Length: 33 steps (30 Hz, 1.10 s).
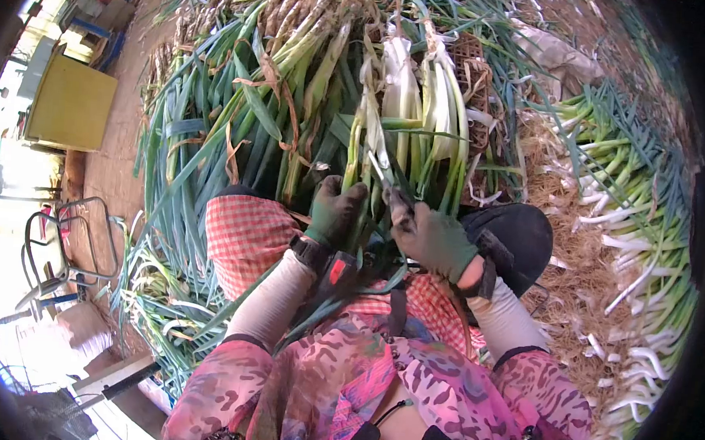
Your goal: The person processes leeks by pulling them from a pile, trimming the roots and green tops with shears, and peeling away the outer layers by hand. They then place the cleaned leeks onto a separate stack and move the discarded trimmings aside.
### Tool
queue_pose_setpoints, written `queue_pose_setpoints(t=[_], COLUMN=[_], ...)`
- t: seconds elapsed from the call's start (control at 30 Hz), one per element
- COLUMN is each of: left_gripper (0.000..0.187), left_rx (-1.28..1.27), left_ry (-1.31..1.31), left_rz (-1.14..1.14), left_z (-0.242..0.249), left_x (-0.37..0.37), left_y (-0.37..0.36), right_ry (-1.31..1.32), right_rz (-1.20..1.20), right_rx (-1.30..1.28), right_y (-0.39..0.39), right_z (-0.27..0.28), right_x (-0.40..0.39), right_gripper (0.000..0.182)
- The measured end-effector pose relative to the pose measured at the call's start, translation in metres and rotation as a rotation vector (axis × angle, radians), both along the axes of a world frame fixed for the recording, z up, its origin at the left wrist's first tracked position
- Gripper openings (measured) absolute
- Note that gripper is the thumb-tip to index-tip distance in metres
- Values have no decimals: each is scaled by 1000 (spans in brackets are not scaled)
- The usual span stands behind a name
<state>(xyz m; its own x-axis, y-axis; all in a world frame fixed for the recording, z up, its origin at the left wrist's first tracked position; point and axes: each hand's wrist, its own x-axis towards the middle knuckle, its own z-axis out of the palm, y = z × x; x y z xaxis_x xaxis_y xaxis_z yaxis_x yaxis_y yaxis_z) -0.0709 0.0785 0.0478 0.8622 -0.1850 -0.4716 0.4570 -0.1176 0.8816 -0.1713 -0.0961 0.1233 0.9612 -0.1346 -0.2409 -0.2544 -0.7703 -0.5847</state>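
Observation:
My left hand (pixel 337 211), in a dark green glove, is closed around the green leaves of a green onion (pixel 356 152) held upright before my knees. Beside it my right hand (pixel 434 239), gloved the same way, has its fingers pinched together. A narrow pale strip of the onion (pixel 379 146) runs up from those fingertips along the stalk. Whiter stalks (pixel 403 87) stand just beyond my hands, slightly to the right. To the left leans a thick bundle of onions (pixel 296 74) with brown, dry outer skins and long green leaves.
On the right lies a long row of green onions (pixel 637 259) with white stems, beside brown root trimmings (pixel 572 287). A brown crate (pixel 471 79) stands behind the stalks. At left are a metal-framed chair (pixel 72 237) and a yellow panel (pixel 73 103). My checkered knees (pixel 248 234) flank the work.

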Motion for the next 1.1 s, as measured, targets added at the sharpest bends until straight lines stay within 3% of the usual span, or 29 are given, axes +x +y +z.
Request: queue_pose_setpoints(t=[0.13,0.23,0.37,0.47,0.63,0.7,0.9,1.0,1.1], left_gripper=[20,16,17,21,20,21,22,25,33], left_rx=[-185,80,269,111,76,35,-68,-27,-2], left_ry=[4,-191,-207,-130,-103,-165,88,137,-105], left_rz=[1,-99,-168,-79,-124,-175,-47,-76,-205], left_z=[0,8,4,-15,-5,-10,7,23,11], left_x=[-6,-10,-18,-24,-25,-25,-30,-23,-22], left_y=[-1,-3,1,8,11,11,13,22,34], right_ry=[-36,132,268,240,169,239,355,306,336], right_rz=[11,-1,15,-6,-20,23,-36,22,69], right_rx=[-33,-85,-40,-108,-177,-147,-151,-144,-155], right_y=[-10,-15,-32,-38,-23,-23,-35,-28,-25], right_z=[-22,-26,-23,-40,-39,-36,-44,-35,-35], right_x=[33,70,118,137,113,110,140,134,122], right_gripper=[43,51,48,44,56,53,54,46,45])
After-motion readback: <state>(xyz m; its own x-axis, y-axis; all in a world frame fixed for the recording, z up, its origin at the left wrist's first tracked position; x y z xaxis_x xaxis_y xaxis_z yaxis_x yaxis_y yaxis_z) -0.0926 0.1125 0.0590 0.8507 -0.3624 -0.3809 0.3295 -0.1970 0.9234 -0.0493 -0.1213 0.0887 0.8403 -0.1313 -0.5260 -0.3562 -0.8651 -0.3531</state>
